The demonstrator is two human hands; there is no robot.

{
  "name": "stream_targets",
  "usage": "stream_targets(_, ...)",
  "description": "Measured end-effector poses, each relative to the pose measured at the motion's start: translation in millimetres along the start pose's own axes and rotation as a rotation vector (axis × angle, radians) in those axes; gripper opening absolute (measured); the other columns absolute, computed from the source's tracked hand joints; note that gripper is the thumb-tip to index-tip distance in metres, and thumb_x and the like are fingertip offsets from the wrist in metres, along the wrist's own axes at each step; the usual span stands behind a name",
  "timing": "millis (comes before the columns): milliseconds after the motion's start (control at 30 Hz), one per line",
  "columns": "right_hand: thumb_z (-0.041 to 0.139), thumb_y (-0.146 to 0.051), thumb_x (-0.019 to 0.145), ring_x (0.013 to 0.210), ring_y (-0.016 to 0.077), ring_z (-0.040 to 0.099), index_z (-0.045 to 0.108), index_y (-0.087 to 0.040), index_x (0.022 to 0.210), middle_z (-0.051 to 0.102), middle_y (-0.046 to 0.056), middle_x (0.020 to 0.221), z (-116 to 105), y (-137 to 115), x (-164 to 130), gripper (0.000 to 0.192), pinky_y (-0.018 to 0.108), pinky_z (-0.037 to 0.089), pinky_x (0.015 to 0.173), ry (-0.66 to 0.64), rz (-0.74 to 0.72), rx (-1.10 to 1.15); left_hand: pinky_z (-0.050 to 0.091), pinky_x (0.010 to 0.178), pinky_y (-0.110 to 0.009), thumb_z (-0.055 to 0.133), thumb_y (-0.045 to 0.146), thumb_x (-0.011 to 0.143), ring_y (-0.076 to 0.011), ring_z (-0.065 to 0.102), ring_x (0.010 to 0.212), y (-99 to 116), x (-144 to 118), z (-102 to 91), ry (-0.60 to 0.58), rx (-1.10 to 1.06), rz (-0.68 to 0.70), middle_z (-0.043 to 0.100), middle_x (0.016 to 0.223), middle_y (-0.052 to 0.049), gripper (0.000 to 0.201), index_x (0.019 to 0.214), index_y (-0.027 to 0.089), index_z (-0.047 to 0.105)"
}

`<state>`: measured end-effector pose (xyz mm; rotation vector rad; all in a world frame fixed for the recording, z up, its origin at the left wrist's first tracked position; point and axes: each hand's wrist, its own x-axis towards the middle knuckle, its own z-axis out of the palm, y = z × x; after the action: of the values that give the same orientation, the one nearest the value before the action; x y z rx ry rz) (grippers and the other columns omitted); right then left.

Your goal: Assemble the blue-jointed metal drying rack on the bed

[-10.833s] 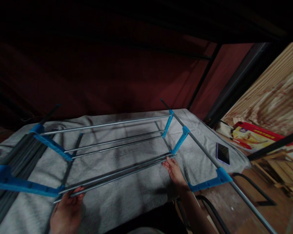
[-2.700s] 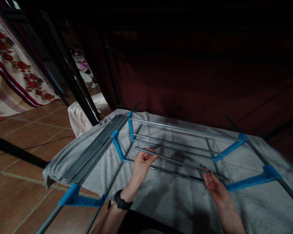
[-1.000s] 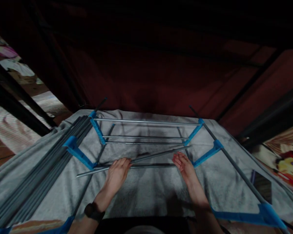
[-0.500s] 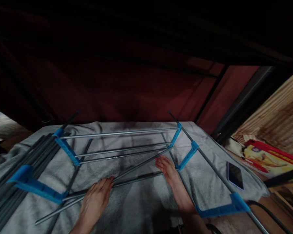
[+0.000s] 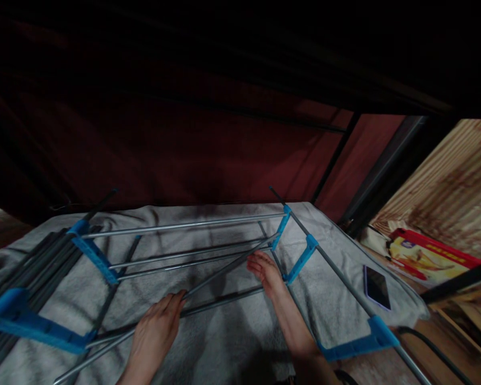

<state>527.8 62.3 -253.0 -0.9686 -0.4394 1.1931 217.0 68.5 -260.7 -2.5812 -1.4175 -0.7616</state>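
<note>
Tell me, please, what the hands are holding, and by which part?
The left hand holds a loose metal rod near its middle; the right hand is by its far end, contact unclear.

It is dim where I work; the top third of my view is nearly black and the red curtain (image 5: 192,144) behind barely shows. What light there is falls from above and to my right, brightest on the wooden wall (image 5: 449,182). The grey towel (image 5: 224,342) catches it softly, and the rods (image 5: 184,227) throw faint dark shadows across it. My left hand (image 5: 154,334) looks slightly smeared. Straight lines bow toward the edges, and the corners are soft and grainy.
</note>
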Motion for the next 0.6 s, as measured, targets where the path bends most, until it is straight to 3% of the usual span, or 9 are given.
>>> stream_targets(600, 0.084, -0.027, 0.061, 0.078, 0.0200, 0.072, 0.069, -0.021, 0.094, 0.077, 0.004, 0.088, 1.3, -2.1, 9.4, 0.037, 0.034, 0.056, 0.077, -0.010, 0.004, 0.050, 0.055, 0.070, -0.031, 0.032, 0.034, 0.101, -0.0223, 0.071, 0.079, 6.6, 10.7, 9.0, -0.002, 0.053, -0.003, 0.075, 0.096, -0.008, 0.041, 0.113, 0.018, 0.068)
